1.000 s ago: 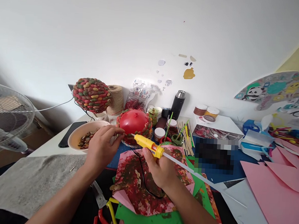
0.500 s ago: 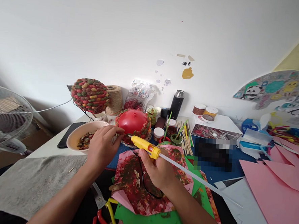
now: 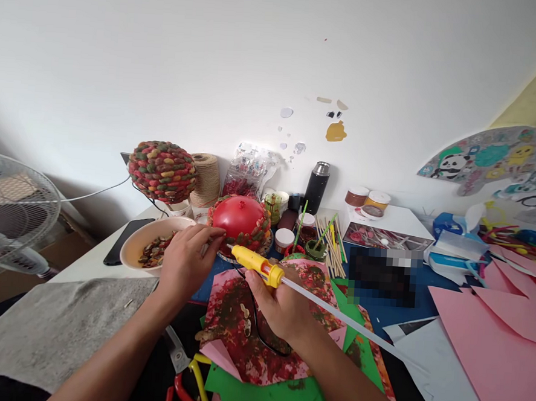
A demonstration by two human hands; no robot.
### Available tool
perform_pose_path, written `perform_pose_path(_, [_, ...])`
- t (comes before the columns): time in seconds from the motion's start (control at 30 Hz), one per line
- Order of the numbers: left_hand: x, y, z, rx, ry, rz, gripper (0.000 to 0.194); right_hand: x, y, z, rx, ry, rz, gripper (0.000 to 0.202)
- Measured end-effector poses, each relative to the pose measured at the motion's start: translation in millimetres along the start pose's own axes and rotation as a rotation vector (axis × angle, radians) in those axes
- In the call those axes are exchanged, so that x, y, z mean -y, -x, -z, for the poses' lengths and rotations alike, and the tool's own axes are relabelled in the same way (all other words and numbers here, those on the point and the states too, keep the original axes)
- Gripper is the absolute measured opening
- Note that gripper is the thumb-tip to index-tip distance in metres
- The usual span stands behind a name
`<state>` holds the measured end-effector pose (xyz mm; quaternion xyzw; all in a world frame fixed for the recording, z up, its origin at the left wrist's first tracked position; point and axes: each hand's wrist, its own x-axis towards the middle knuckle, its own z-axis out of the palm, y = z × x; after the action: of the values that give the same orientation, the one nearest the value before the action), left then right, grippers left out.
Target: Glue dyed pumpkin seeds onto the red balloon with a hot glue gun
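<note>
My right hand point(image 3: 284, 301) is wrapped round a yellow hot glue gun point(image 3: 250, 260), with a long clear glue stick point(image 3: 338, 315) sticking out of its back. The gun's tip points at the near left side of a red balloon point(image 3: 238, 217), whose lower part is covered with painted shell pieces point(image 3: 261, 227). My left hand point(image 3: 189, 259) is at the balloon's left edge, its fingers pinched together; whatever they hold is too small to make out. Just left of that hand stands a pale bowl point(image 3: 132, 240) with coloured shell pieces point(image 3: 153, 253) in it.
A finished-looking shell-covered ball point(image 3: 162, 171) and a twine spool point(image 3: 206, 178) stand behind the bowl. Paint jars point(image 3: 284, 240), sticks point(image 3: 336, 253) and a black flask point(image 3: 316, 188) line the back. Scissors point(image 3: 179, 358) lie in front, beside paint-stained paper point(image 3: 276, 361). The gun's black cord point(image 3: 256, 327) loops there.
The glue gun has shifted slightly left, its tip nearer my left fingers. My left hand has moved only slightly, still at the balloon's edge.
</note>
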<state>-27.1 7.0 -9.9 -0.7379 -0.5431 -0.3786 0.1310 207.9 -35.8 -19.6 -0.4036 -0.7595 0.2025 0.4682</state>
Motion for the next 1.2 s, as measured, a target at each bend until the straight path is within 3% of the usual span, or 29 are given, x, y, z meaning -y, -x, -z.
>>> perform_pose_path(0.27, [-1,-1,0.5,0.043,-0.01,0.033,0.017,0,1,-1,0.006,0.0,-0.006,0.038])
perform_pose_path(0.83, [-4,12,15.6,-0.001,0.137,0.06,0.021,-3,0,1,-0.003,0.0,-0.028,0.04])
perform_pose_path(0.93, [-10,24,23.9,0.142,0.273,0.016,0.019,-2,0,2,0.007,-0.026,-0.038,0.038])
perform_pose_path(1.1, [-26,42,25.2,0.629,0.389,-0.217,0.024,1,-2,2,0.022,-0.019,-0.031,0.035])
perform_pose_path(1.2, [-36,50,20.9,0.749,0.419,-0.312,0.03,1,-2,1,0.047,0.031,-0.06,0.04])
